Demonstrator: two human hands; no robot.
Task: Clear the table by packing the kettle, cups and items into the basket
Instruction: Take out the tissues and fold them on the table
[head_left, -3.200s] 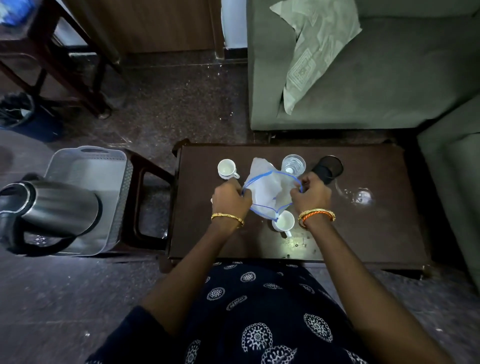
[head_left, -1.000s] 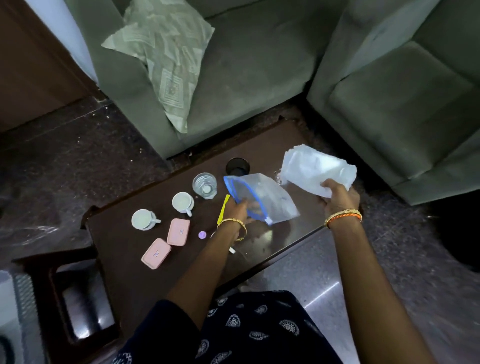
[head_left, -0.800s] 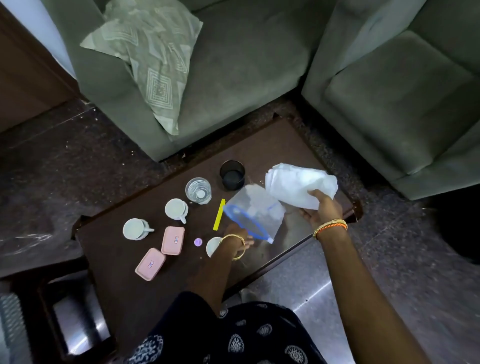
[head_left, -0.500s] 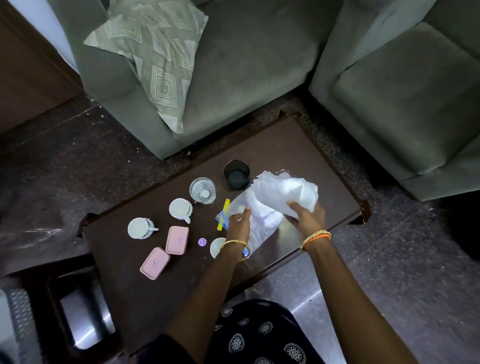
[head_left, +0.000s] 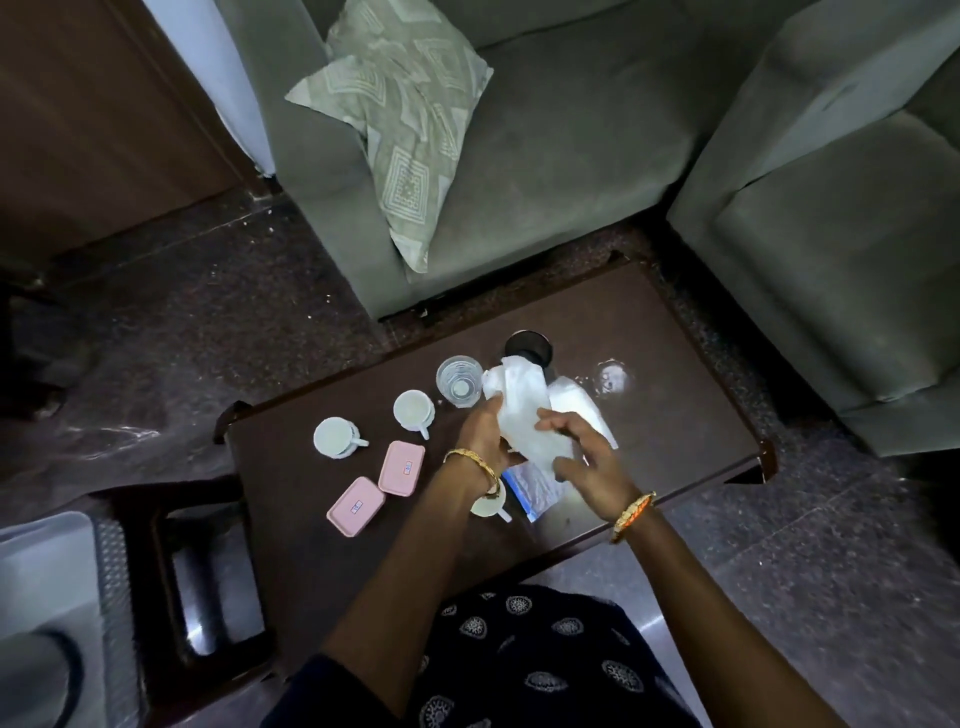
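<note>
Over the dark wooden table (head_left: 670, 415), my left hand (head_left: 485, 434) grips a white plastic bundle (head_left: 522, 410) from the left. My right hand (head_left: 587, 460) rests on its lower right side with the fingers spread. A clear zip bag with a blue edge (head_left: 532, 491) hangs or lies just below them. On the table stand two white cups (head_left: 335, 436) (head_left: 413, 410), a third cup (head_left: 488, 506) under my left wrist, a glass (head_left: 458, 382), a black cup (head_left: 527, 347) and two pink boxes (head_left: 401, 466) (head_left: 356, 505). The grey basket (head_left: 111, 582) sits at the lower left with the kettle (head_left: 36, 675) partly visible.
A grey sofa (head_left: 571, 145) with a patterned cushion (head_left: 405, 114) stands beyond the table, and a second grey seat (head_left: 841, 234) is to the right. A dark stool (head_left: 208, 571) carries the basket beside the table's left end. A light reflection (head_left: 613, 376) shines on the tabletop.
The white bundle has come from my right hand, out to the right, in to the zip bag in my left hand. Both hands now meet on it.
</note>
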